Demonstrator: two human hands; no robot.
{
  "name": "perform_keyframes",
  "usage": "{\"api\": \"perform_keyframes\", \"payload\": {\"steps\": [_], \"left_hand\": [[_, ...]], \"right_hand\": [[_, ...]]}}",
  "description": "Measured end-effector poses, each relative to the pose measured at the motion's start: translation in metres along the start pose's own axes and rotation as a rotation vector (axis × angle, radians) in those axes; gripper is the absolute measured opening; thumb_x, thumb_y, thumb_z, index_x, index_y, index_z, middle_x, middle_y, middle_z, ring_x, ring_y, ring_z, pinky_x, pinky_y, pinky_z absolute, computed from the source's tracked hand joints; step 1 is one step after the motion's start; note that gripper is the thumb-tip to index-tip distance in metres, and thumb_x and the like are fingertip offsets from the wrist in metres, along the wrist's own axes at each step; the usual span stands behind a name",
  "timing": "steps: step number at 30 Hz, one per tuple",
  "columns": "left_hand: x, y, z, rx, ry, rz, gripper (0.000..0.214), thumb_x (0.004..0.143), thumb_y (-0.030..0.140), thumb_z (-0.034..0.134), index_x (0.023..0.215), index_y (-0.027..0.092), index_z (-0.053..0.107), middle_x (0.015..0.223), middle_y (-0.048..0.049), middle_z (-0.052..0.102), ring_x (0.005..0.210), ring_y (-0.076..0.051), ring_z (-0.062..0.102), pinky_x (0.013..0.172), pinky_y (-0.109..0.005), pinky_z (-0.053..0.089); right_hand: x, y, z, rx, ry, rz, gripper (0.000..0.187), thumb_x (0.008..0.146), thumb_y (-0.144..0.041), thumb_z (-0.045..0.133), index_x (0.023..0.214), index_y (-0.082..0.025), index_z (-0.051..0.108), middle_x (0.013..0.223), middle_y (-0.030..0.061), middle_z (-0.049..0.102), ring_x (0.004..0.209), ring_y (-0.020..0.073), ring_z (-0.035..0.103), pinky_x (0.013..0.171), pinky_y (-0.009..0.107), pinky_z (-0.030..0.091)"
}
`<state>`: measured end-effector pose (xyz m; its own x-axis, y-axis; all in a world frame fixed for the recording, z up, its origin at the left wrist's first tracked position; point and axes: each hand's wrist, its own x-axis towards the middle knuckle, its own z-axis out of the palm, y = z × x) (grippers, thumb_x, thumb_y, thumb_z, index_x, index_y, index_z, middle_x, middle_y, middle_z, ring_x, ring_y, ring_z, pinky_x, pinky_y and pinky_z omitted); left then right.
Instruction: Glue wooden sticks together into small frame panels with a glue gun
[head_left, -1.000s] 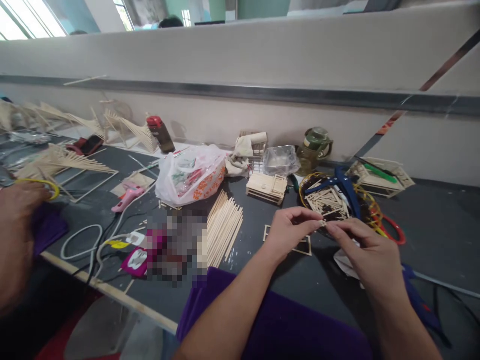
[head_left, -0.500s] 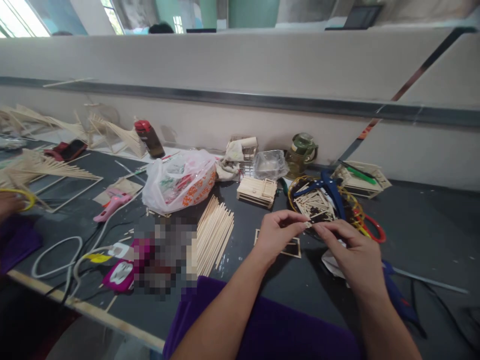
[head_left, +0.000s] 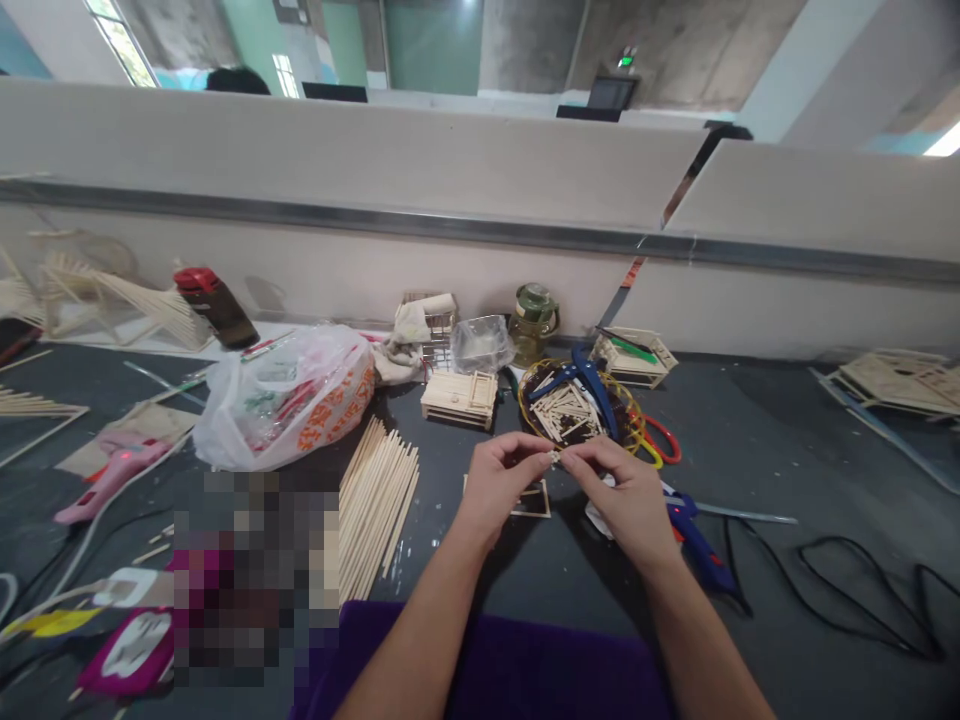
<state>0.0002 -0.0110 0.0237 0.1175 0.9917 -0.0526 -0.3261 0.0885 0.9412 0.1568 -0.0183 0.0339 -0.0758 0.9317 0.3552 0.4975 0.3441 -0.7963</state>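
My left hand and my right hand meet above the dark table, each with thumb and forefinger pinched on a tiny pale wooden piece. Its exact shape is too small to make out. Beneath my left hand lies a small rectangular frame of thin sticks, partly covered by the hand. Just beyond my fingers stands a wicker basket holding short cut sticks and a blue-handled tool. A white item is half hidden under my right hand.
Long wooden sticks lie left of my arms, near a plastic bag and a pink glue gun. A blue glue gun with a black cord rests at right. Behind are a stick-built model and a green-lidded jug.
My view has turned right, so the table's things sit further left and more of its right side shows. Both hands keep pinching the small piece close together.
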Motion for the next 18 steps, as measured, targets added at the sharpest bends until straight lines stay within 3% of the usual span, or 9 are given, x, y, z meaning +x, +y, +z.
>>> {"api": "perform_keyframes", "payload": {"steps": [18], "left_hand": [[-0.0004,0.0009,0.0007,0.032,0.009,0.009,0.023,0.067,0.032,0.075,0.081,0.015,0.073,0.072,-0.0040,0.068,0.064,-0.012,0.055,0.063,-0.024,0.045]], "right_hand": [[-0.0005,0.0027,0.0013,-0.007,-0.005,-0.002,0.020,0.086,-0.034,0.057,0.077,-0.020,0.067,0.076,0.0021,0.063,0.072,0.0159,0.057,0.069,0.028,0.043]]}}
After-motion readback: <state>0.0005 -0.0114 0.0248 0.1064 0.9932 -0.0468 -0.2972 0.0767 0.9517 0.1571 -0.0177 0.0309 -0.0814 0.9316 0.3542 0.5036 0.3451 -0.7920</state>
